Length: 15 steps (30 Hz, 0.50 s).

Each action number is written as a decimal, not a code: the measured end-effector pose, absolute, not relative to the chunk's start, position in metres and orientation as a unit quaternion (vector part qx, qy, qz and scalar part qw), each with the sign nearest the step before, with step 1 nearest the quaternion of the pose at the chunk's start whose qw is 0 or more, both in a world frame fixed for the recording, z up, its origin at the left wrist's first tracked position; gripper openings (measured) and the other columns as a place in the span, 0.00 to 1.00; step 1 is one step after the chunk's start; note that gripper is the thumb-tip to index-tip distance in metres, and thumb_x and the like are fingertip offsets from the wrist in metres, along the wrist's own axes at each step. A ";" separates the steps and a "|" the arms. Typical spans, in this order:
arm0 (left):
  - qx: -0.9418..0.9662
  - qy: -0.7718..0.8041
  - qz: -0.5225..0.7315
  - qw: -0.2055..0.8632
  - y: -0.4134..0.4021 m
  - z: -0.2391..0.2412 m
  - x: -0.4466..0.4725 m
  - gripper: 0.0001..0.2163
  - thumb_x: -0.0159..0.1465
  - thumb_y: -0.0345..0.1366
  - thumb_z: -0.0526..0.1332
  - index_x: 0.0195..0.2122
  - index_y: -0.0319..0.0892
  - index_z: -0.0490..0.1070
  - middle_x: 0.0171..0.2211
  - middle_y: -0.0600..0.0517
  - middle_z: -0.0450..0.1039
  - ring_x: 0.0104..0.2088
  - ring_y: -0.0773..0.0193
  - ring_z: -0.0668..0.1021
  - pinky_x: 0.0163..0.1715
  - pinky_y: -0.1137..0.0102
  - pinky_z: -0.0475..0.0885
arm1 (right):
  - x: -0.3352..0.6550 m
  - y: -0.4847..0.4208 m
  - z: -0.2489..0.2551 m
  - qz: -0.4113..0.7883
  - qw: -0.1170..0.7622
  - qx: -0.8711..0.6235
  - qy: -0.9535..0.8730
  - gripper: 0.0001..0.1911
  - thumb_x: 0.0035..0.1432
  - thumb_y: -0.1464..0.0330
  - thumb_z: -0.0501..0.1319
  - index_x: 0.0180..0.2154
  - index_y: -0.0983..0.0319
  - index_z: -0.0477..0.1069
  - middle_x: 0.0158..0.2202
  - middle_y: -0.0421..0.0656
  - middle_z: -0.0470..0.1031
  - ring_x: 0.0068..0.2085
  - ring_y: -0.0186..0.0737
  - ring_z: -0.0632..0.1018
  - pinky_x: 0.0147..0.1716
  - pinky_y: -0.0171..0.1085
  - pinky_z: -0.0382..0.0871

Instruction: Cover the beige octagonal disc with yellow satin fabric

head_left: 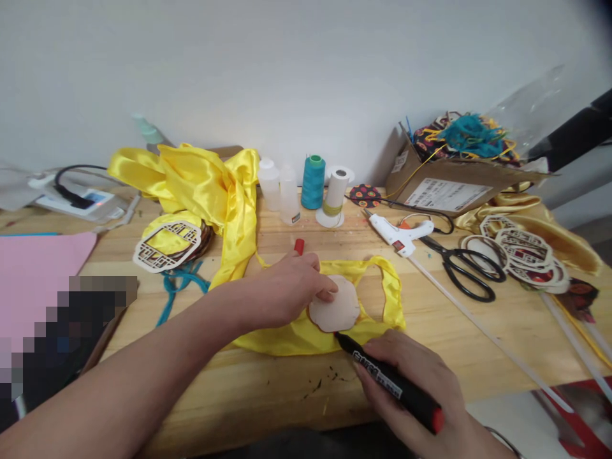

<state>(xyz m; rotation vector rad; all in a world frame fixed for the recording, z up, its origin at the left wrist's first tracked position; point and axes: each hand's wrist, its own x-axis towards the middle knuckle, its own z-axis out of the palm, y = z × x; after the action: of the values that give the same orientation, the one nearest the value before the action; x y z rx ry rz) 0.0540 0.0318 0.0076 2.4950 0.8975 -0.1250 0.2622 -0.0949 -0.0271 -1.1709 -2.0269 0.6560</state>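
Observation:
My right hand is closed around a black marker with a red end, its tip at the lower edge of a pale, flat, scalloped piece. My left hand has its fingers curled and presses the piece down with its fingertips onto yellow satin fabric. A red cap shows just behind the left knuckles; whether the fingers grip it I cannot tell. The fabric lies on the wooden table with openings cut in it on the right.
Behind lie bunched yellow satin, clear bottles, a teal thread cone and a white spool. To the right are a glue gun, black scissors, fretwork pieces and a full cardboard box. Left: a stacked fretwork pile.

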 end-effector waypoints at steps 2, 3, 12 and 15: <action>0.912 0.319 -0.037 0.255 0.033 0.005 0.053 0.14 0.62 0.29 0.51 0.38 0.48 0.76 0.32 0.50 0.67 0.32 0.61 0.70 0.36 0.67 0.64 | 0.265 -0.095 -0.028 0.262 0.352 -0.465 -0.769 0.14 0.52 0.76 0.61 0.42 0.60 0.67 0.32 0.41 0.74 0.30 0.36 0.76 0.29 0.34 0.71; 0.912 0.317 -0.033 0.259 0.033 0.005 0.053 0.14 0.62 0.29 0.51 0.38 0.48 0.76 0.32 0.50 0.67 0.32 0.61 0.70 0.36 0.66 0.64 | 0.266 -0.094 -0.028 0.263 0.355 -0.473 -0.762 0.13 0.52 0.75 0.62 0.41 0.60 0.67 0.31 0.40 0.74 0.29 0.36 0.75 0.28 0.34 0.70; 0.908 0.322 -0.036 0.267 0.032 0.008 0.054 0.13 0.63 0.29 0.51 0.38 0.46 0.76 0.31 0.51 0.65 0.33 0.62 0.70 0.37 0.66 0.64 | 0.274 -0.090 -0.025 0.285 0.354 -0.548 -0.703 0.04 0.53 0.72 0.62 0.34 0.60 0.70 0.25 0.38 0.73 0.22 0.32 0.73 0.20 0.29 0.67; 0.904 0.324 -0.038 0.276 0.033 0.007 0.054 0.15 0.63 0.28 0.51 0.40 0.47 0.76 0.32 0.50 0.65 0.33 0.62 0.70 0.37 0.67 0.65 | 0.276 -0.087 -0.023 0.281 0.365 -0.562 -0.687 0.02 0.53 0.71 0.63 0.32 0.61 0.71 0.24 0.38 0.73 0.22 0.32 0.73 0.18 0.28 0.67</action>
<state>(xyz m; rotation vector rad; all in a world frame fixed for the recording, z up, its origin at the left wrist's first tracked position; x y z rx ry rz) 0.0536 0.0326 0.0071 2.4301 0.8700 -0.1026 0.2757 -0.0867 -0.0230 -1.4456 -1.7665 0.7222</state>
